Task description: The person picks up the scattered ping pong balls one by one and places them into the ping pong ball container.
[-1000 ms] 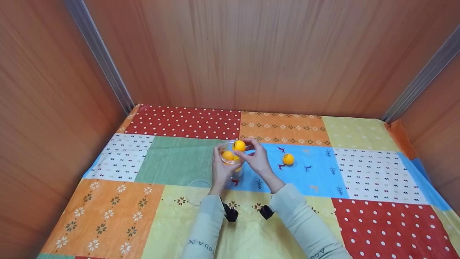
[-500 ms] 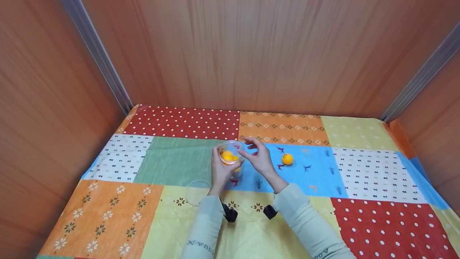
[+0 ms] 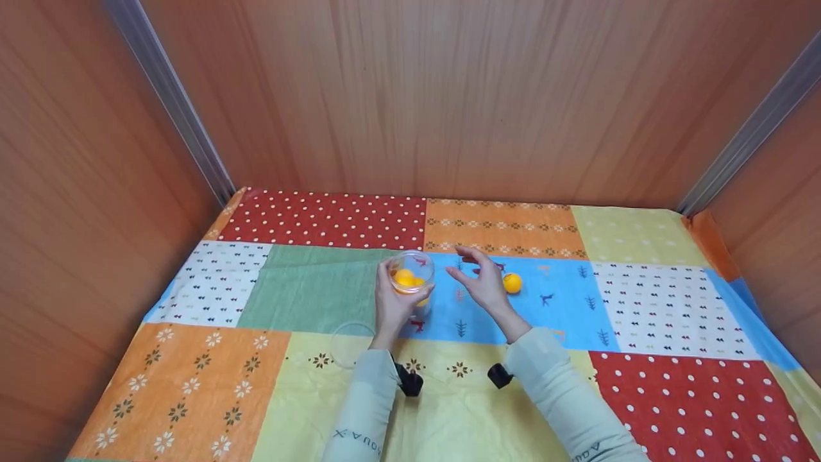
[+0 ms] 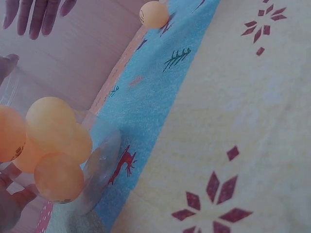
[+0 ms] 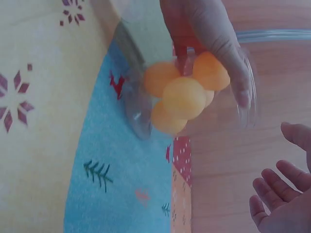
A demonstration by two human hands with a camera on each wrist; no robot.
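My left hand (image 3: pixel 392 308) grips a clear plastic jar (image 3: pixel 420 262) near its open rim, thumb on the near side. Inside it lie several orange ping-pong balls (image 5: pixel 184 98), visible through the wall in both wrist views. To the right of the jar my right hand (image 3: pixel 485 285) hovers with fingers spread and loosely bent, holding nothing. Just beyond that hand, one loose orange ping-pong ball (image 3: pixel 512 283) rests on the blue patch of the cloth; the left wrist view shows this ball (image 4: pixel 154 14) too.
A clear round lid (image 3: pixel 351 345) lies flat on the cloth, left of my left wrist. The patchwork cloth (image 3: pixel 333 289) covers the table. Wood-grain panels (image 3: pixel 410 96) stand at the back and both sides, joined by metal corner posts.
The ping-pong ball that my right hand held over the jar has dropped into it. Since then my right hand has moved right, toward the loose ball. My left hand stays round the jar.
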